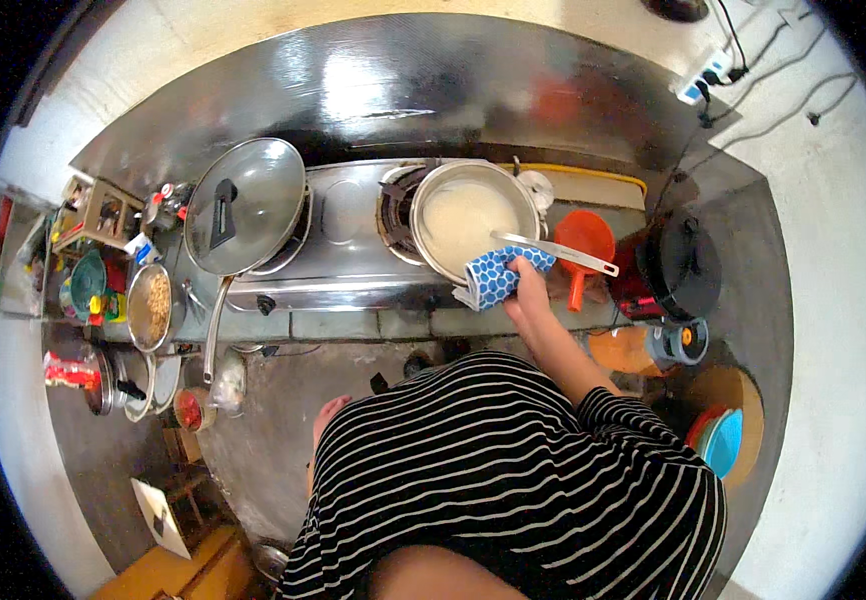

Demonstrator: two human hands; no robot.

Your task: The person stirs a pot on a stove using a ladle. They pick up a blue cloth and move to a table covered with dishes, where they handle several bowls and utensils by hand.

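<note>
A steel pot (419,196) with pale whitish liquid in it is over the right burner of the gas stove (339,259). My right hand (529,289) grips a folded blue-and-white patterned cloth (493,276) against the pot's near right rim. A metal utensil (579,257) rests across that rim, its bowl end in the liquid and its handle pointing right above the cloth. My left hand (330,411) hangs low beside my striped shirt, away from the stove; only part of it shows, and its fingers are not clear. A glass-lidded pan (260,217) stands over the left burner.
Right of the pot lie a red plastic ladle (584,232) and a dark round appliance (677,262). Below the counter stands an orange gas cylinder (628,351). On the left are a strainer with light brown pieces (135,311), a green bowl (86,279) and a small wooden rack (106,210).
</note>
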